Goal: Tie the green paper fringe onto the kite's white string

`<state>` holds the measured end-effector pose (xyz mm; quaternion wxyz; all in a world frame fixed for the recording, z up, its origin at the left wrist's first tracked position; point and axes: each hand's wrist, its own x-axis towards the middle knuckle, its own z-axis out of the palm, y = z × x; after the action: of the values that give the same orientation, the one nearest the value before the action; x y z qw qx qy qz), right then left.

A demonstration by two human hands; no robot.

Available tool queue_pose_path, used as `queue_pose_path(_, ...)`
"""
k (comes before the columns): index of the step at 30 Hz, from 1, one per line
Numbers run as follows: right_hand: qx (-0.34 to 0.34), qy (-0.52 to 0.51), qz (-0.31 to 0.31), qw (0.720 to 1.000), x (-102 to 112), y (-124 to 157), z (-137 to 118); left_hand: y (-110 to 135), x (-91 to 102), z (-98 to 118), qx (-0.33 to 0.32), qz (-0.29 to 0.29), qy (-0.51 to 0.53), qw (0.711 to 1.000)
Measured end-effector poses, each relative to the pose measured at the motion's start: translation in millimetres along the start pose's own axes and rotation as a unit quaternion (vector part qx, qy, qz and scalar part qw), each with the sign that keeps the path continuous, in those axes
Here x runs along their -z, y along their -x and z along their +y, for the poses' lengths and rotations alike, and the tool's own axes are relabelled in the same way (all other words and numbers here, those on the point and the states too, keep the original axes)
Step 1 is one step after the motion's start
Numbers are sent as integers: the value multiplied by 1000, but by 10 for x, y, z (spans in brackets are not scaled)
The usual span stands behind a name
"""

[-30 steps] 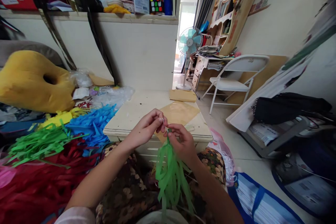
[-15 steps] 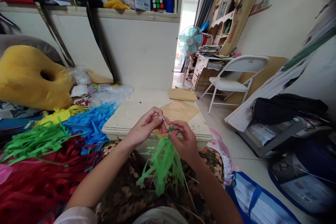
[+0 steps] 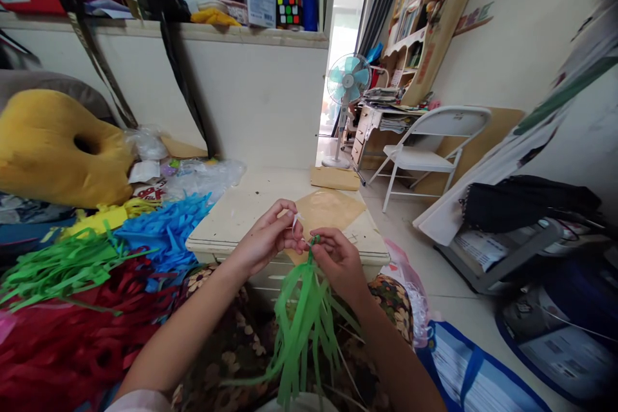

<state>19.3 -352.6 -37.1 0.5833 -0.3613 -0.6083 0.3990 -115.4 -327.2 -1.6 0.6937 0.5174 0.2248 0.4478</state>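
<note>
Dangling a green tassel (image 3: 299, 315) over the lap (image 3: 217, 354), pinches its narrow, bunched top between the thumb and fingertips of the right hand (image 3: 340, 257), nearly closed. Lets the long, loose strips of the tassel hang and fan out below, in front of dark floral cloth. Just beside, grips a thin white strip (image 3: 295, 222) in a tight pinch between the thumb and forefinger of the left hand (image 3: 265, 232), with the remaining fingers curled close to the tassel's top. Leaves unclear, behind the fingertips, any join between the strip and the tassel. Faces, beyond both hands, a low cream table (image 3: 219, 225) bearing a flat brown sheet (image 3: 333, 206) and, near the far edge, a tan piece (image 3: 335, 178). Has, on the left, a broad heap of red strips (image 3: 82, 347), partly overlaid by green strips (image 3: 62, 264), with blue strips (image 3: 168, 225) near the table and yellow strips (image 3: 106, 215) behind. Shows farther back a yellow cushion (image 3: 53, 148) beside clear plastic bags (image 3: 207, 177). Has, on the right, a pink bag (image 3: 403, 270) and a blue-and-white bag (image 3: 483, 360) near the knee. Looks across to a white folding chair (image 3: 425, 154), a standing fan (image 3: 347, 80) and, above the table, a shelf (image 3: 232, 33) holding a puzzle cube (image 3: 290, 9).
</note>
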Motion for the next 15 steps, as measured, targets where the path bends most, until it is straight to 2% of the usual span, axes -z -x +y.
queue_pose_path(4, -17, -34, -5, 999, 6, -16, 8, -13, 30, 25, -1, 11, 28, 1000)
queue_pose_path(8, -33, -63, -21, 997, 22, -41, 44, 5, 77, 91, -17, 15, 11, 1000)
queue_pose_path(15, -33, -64, -37, 997, 38, -48, 95, 17, 134, 225, -95, 28, 34, 994)
